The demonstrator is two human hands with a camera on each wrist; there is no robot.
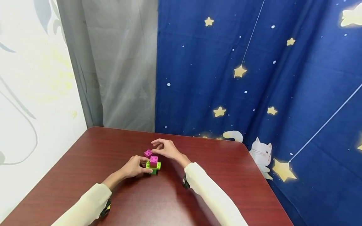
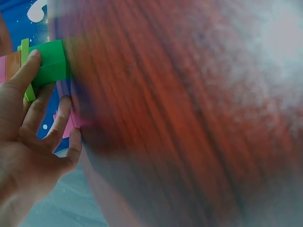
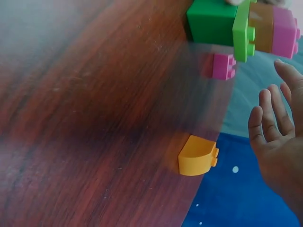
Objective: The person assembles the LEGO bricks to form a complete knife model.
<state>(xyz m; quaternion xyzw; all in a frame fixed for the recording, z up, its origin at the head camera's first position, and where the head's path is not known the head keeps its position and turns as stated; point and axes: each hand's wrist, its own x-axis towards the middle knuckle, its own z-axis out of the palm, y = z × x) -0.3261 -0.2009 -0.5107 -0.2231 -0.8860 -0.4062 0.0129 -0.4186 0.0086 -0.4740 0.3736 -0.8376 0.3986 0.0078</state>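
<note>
A stack of toy building blocks stands upright at the middle of the table: a green block [image 3: 213,21] at the bottom, a lime plate [image 1: 158,165] across it, a brown block [image 3: 261,27], and a pink block [image 1: 154,159] on top. My left hand [image 1: 134,166] grips the stack from the left, thumb on the near side and fingers behind. Just right of the stack's top, my right hand [image 1: 168,149] hovers with relaxed fingers and holds nothing. A loose pink block [image 1: 148,153] lies behind the stack. In the right wrist view, an orange block [image 3: 196,156] with a curved side sits on the table.
The dark red wooden table [image 1: 181,204] spreads around both hands. Behind it hang a grey curtain [image 1: 121,62] and a blue star-patterned curtain [image 1: 192,78]. A pale patterned surface [image 1: 36,94] borders the left side.
</note>
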